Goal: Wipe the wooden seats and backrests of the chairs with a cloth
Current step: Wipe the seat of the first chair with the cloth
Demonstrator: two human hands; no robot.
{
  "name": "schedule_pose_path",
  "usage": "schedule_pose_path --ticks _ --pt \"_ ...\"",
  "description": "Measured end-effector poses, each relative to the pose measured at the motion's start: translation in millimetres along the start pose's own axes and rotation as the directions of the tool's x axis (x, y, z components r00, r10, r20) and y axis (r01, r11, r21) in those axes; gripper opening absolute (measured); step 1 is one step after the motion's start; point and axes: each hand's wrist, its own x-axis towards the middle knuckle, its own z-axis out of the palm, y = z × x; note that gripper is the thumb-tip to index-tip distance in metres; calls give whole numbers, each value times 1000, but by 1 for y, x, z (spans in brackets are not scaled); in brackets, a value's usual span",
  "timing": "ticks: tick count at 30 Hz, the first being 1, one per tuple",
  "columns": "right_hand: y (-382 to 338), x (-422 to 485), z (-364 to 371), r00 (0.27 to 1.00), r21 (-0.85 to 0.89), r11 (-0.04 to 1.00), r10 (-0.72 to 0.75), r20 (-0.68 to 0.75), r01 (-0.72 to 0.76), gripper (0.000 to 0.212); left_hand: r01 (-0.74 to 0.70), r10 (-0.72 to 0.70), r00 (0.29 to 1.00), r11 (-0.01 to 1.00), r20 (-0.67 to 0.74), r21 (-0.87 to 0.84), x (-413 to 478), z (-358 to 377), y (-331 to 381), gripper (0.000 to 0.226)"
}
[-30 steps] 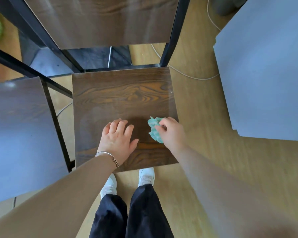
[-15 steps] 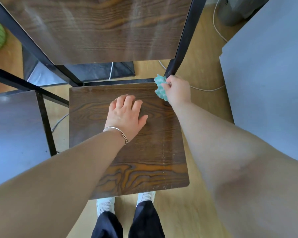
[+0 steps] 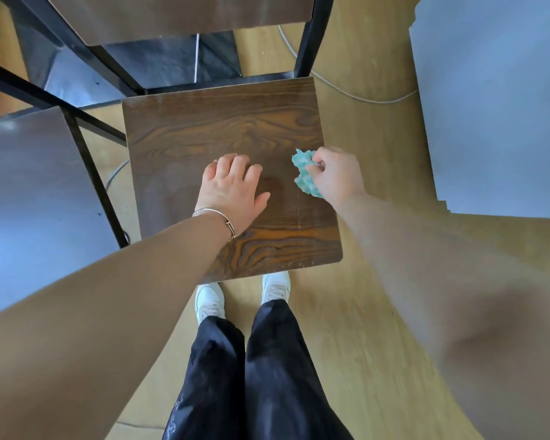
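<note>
Black trousers (image 3: 267, 376) and white shoes (image 3: 208, 300) stand at the near edge of the wooden seat (image 3: 223, 128). On it the left hand (image 3: 232, 188) lies flat, fingers straight and together. Beside it the right hand (image 3: 337, 176) curls its fingers round a crumpled teal cloth (image 3: 304, 176) near the seat's right edge. Beyond stands the backrest (image 3: 178, 17).

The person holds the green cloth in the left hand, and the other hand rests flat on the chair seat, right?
Not quite. The head view shows the cloth pinched in the right hand, not the left. It is the left hand that rests flat on the chair seat.
</note>
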Motion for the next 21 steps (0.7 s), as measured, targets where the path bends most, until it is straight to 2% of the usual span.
schedule_pose_path --ticks 6,10,17,19,21 --pt "26 -90 26 998 -16 999 49 34 -48 10 -28 28 1000 1000 -1 -5 -18 8 13 54" --pt "34 -138 41 997 -27 999 29 75 -27 10 -64 64 998 998 -5 -27 -24 17 27 53" --pt "27 -161 49 993 -21 999 47 105 -45 11 -61 60 998 997 -24 -40 -31 19 24 53" --pt "22 -147 41 989 50 992 113 99 -119 14 -45 44 998 999 -41 -27 -29 16 15 53" --pt "14 -117 30 979 199 959 205 -2 -200 15 -26 25 999 1000 -45 -12 -24 14 4 54"
